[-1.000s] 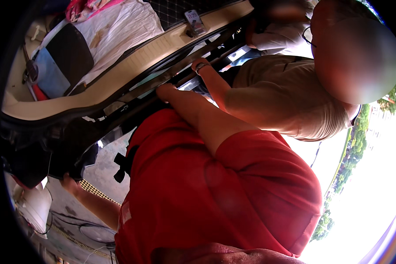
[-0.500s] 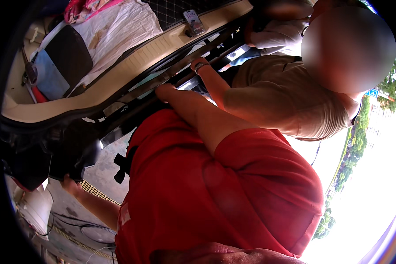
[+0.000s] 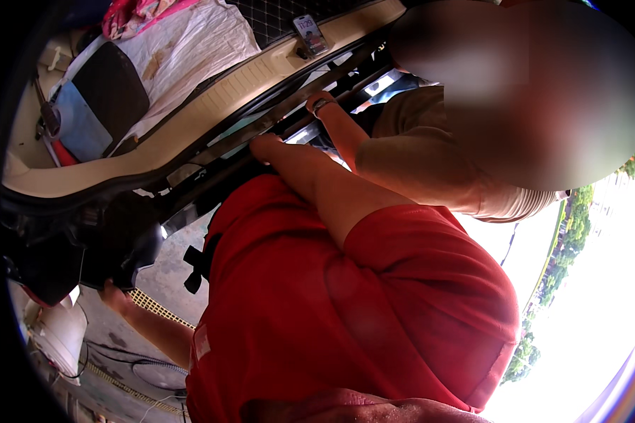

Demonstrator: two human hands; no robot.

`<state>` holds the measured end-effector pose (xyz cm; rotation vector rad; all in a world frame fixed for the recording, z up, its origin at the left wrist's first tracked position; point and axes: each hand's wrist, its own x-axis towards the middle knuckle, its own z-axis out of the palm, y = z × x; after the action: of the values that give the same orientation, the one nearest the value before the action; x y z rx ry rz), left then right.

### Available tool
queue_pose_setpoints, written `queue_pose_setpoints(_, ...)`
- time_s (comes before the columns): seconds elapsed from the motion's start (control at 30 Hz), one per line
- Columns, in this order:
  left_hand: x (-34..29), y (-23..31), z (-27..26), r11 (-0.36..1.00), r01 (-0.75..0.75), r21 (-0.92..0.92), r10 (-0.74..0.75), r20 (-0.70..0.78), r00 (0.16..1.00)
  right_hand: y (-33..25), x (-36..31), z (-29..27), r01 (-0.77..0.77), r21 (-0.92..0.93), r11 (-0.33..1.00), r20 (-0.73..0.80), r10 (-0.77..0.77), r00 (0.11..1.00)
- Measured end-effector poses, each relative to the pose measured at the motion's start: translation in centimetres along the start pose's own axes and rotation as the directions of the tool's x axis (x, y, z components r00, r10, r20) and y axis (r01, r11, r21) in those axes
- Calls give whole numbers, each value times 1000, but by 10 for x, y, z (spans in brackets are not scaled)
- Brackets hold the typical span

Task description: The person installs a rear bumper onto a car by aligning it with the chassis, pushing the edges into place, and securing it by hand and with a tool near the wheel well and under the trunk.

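A long black car bumper runs slantwise along the open rear of a car, from lower left to upper right. At its left end, my left hand grips the lower edge, its fingertips partly hidden behind the bumper. Farther along, my right hand is closed over the upper edge, with most of its fingers out of sight. Just beyond it, a co-worker's hand with a band at the wrist also rests on this edge. Between bumper and body, a dark bar shows.
The beige boot sill carries a phone. Inside lie a white sheet and a blue-and-black item. The co-worker in a khaki shirt stands close at right. A white bucket, cables and yellow grating are below left.
The co-worker's head has moved left and nearer, covering more of the upper right. My hands and the bumper stay almost where they were.
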<state>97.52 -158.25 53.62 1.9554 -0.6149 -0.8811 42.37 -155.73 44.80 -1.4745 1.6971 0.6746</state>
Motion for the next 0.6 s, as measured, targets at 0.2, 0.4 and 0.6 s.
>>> queue_pose_setpoints(0.2,8,-7,-4,1000,7,9,-7,6,1000,1,1,2,25,2,1000,-25,-25,999)
queue_pose_setpoints(0.4,14,-15,-8,1000,-7,-23,7,17,1000,1,5,4,17,6,1000,-23,-16,1000)
queue_pose_setpoints(0.6,19,-17,-2,1000,22,-16,-22,39,999,9,10,10,-16,4,1000,12,16,1000)
